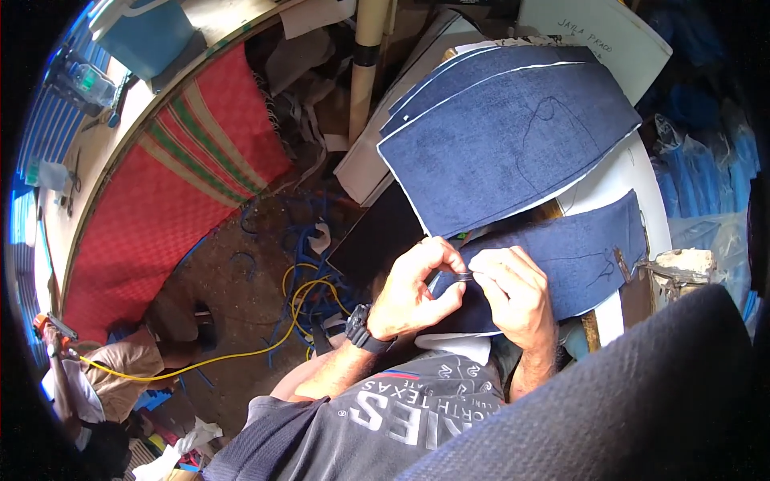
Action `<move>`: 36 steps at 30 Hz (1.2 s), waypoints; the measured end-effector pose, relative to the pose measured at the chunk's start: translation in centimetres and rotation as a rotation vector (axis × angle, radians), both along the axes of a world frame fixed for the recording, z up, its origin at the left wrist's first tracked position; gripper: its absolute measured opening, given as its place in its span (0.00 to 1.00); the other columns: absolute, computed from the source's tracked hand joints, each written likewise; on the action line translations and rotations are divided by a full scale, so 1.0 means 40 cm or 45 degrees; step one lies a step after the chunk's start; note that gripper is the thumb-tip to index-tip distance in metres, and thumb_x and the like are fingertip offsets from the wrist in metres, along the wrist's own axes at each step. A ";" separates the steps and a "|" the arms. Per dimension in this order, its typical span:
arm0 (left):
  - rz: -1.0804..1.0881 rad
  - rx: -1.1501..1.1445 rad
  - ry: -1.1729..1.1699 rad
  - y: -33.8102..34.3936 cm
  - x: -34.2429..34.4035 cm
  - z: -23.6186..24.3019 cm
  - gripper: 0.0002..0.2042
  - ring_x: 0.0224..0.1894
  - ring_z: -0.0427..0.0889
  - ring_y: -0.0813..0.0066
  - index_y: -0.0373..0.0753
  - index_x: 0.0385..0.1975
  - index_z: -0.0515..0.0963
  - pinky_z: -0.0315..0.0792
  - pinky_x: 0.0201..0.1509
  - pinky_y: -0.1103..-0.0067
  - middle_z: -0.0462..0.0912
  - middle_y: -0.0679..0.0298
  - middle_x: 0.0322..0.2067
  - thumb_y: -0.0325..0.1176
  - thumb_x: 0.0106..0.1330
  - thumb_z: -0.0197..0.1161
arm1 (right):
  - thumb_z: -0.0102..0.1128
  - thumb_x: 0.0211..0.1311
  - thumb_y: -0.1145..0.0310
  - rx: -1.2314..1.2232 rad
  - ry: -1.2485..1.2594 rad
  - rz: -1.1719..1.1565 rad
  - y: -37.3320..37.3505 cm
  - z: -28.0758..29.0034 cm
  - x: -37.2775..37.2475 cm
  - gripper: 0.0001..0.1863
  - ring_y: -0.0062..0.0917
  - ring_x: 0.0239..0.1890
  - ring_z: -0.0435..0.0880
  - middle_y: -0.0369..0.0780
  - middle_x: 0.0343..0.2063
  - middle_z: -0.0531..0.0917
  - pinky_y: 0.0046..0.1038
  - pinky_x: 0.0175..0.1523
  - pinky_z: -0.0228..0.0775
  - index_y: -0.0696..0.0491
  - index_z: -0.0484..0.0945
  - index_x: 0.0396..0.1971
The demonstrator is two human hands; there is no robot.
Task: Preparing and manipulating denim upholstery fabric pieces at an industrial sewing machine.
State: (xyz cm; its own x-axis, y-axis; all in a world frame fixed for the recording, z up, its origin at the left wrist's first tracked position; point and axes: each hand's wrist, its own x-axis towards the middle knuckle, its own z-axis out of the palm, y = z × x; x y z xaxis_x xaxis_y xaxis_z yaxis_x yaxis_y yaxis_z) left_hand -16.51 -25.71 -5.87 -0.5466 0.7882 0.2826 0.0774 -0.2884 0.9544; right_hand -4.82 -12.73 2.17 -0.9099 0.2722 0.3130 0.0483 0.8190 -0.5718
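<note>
My left hand (pixel 415 287), with a black watch on its wrist, is closed in a pinch above my lap. Close against it, the fingertips of my right hand (pixel 517 295) are pinched too. A thin dark thread (pixel 464 277) runs between the two sets of fingertips; whether a needle is there I cannot tell. Under and behind my hands lies a dark blue fabric piece (pixel 573 255) with thread lying loosely across it. Farther off, a larger dark blue fabric panel (pixel 489 144) with pale edges carries a loose loop of dark thread (pixel 549 112).
A red cloth with green and tan stripes (pixel 188 168) hangs at a bench edge on the left. A yellow hose (pixel 233 353) crosses the floor to another person's hand (pixel 54 337). Blue strips (pixel 301 248) litter the floor. A dark roll (pixel 626 385) fills the lower right.
</note>
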 end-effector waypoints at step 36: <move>-0.332 0.044 -1.366 0.029 0.029 0.033 0.21 0.48 0.80 0.71 0.34 0.57 0.69 0.77 0.53 0.73 0.74 0.58 0.49 0.26 0.65 0.64 | 0.46 0.72 0.63 -1.604 0.445 -0.275 0.016 -0.093 0.018 0.09 0.28 0.33 0.79 0.39 0.32 0.74 0.31 0.38 0.79 0.54 0.68 0.37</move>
